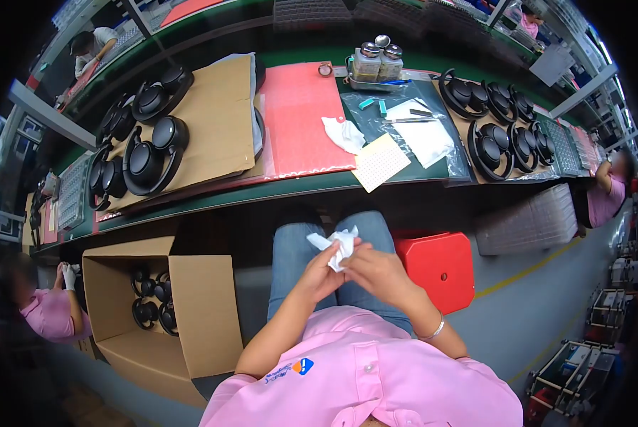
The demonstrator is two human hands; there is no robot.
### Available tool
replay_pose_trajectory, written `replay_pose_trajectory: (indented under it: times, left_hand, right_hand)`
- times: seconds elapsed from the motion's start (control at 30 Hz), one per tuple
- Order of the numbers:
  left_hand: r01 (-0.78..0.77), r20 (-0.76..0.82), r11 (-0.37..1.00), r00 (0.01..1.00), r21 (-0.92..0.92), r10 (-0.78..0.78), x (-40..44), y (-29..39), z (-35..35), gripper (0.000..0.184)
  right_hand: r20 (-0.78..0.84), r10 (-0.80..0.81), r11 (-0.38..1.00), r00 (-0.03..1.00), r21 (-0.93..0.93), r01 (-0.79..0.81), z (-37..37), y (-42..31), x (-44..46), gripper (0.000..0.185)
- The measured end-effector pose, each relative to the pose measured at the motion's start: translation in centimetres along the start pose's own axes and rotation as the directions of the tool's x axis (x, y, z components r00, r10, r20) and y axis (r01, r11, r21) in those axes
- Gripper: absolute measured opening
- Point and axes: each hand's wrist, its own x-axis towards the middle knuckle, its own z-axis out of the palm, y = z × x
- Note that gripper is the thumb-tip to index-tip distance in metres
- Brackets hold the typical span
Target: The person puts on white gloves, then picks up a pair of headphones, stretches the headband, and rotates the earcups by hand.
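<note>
A crumpled white tissue (341, 247) is held between my two hands above my lap. My left hand (321, 272) has its fingers closed round the tissue's lower left side. My right hand (377, 270) pinches it from the right, with the fingertips partly hidden. On the bench above lie another white cloth (343, 135) and a dotted label sheet (381, 163). Black headphones (146, 164) rest on cardboard at the left, and more black headphones (491, 149) lie on cardboard at the right.
An open carton (203, 313) with several headphones stands at the lower left. A red stool (440, 270) is beside my right leg. Two glass bottles (378, 64) stand in a tray at the bench's back. Co-workers sit at both sides.
</note>
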Motion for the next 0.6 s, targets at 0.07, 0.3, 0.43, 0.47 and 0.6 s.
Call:
replay_pose_trajectory:
  times: [0.07, 0.3, 0.43, 0.47, 0.6]
  left_hand:
    - [-0.125, -0.062, 0.992, 0.990, 0.010, 0.126, 0.7, -0.1, 0.3, 0.042]
    - [0.128, 0.297, 0.936, 0.927, 0.329, -0.231, 0.0, -0.7, -1.4, 0.035]
    - [0.354, 0.413, 0.910, 0.811, 0.217, -0.414, 0.4, -4.4, -2.0, 0.034]
    - [0.358, 0.414, 0.906, 0.806, 0.227, -0.422, 0.2, -4.4, -2.2, 0.034]
    - [0.252, 0.408, 0.942, 0.853, 0.223, -0.325, -0.4, -3.1, -3.2, 0.033]
  right_hand:
    - [0.089, -0.031, 0.996, 0.996, -0.082, 0.039, -0.1, -0.1, -1.3, 0.015]
    - [0.446, 0.395, 0.009, 0.804, 0.873, -0.488, 1.9, 5.3, -5.2, 0.031]
    - [0.366, 0.586, -0.021, 0.723, 0.899, -0.438, 1.1, 1.0, -1.5, 0.030]
    - [0.356, 0.591, -0.019, 0.724, 0.903, -0.429, 1.2, 1.2, -1.2, 0.030]
    - [0.332, 0.525, -0.069, 0.784, 0.934, -0.350, 1.9, 2.2, -0.3, 0.031]
